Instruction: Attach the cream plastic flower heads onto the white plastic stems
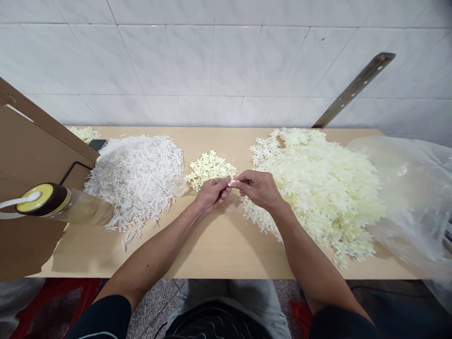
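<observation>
My left hand (212, 193) and my right hand (257, 187) meet over the middle of the table, fingertips pinched together. Between them shows a small pale yellow flower (231, 182), partly covered by the fingers. Just behind my left hand lies a small pile of pale flowers with yellow centres (208, 167). To the right, a much larger heap of pale yellow-white flowers (318, 183) spreads beside and beyond my right hand. A heap of thin white stem-like pieces (141, 174) lies to the left.
A clear bottle with a yellow and dark lid (84, 207) stands at the left, near a brown cardboard box (31, 141). Clear plastic sheeting (409, 188) covers the table's right end. A metal bracket (353, 89) leans on the tiled wall (190, 61).
</observation>
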Action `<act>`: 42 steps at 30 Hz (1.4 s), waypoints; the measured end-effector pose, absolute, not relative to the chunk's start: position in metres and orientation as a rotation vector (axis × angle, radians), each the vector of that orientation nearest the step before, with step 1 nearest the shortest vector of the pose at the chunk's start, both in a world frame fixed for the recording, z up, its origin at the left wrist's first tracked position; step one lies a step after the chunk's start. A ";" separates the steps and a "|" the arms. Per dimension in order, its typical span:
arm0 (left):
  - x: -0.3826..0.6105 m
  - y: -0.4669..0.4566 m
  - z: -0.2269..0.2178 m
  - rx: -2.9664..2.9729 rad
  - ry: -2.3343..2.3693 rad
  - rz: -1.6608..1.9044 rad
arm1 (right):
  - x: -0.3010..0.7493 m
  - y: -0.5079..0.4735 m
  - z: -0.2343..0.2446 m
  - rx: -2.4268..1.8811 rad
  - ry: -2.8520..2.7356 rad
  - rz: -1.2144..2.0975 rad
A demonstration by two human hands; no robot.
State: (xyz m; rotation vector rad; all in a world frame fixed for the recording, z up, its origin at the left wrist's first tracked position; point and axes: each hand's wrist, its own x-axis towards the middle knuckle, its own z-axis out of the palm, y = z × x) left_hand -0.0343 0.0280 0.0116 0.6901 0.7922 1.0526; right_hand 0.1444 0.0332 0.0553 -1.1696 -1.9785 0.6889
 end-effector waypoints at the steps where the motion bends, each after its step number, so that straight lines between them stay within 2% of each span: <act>1: -0.034 0.028 0.012 0.677 0.788 1.063 | 0.143 0.033 0.052 -1.149 -2.011 0.569; 4: -0.033 0.028 0.012 0.636 0.740 1.106 | 0.137 0.035 0.042 -1.066 -2.030 0.266; 7: -0.032 0.028 0.010 0.623 0.695 1.151 | 0.133 0.037 0.035 -1.032 -1.977 0.169; 17: -0.040 0.032 0.010 0.763 0.779 1.138 | 0.139 0.036 0.047 -1.076 -1.838 0.844; 28: -0.039 0.027 0.012 0.842 0.729 1.076 | 0.145 0.034 0.047 -1.091 -1.797 0.907; 36: -0.035 0.026 0.017 0.677 0.673 1.162 | 0.133 0.033 0.034 -1.143 -1.815 0.530; 42: -0.039 0.033 0.015 0.608 0.669 1.171 | 0.127 0.031 0.036 -1.112 -1.683 0.830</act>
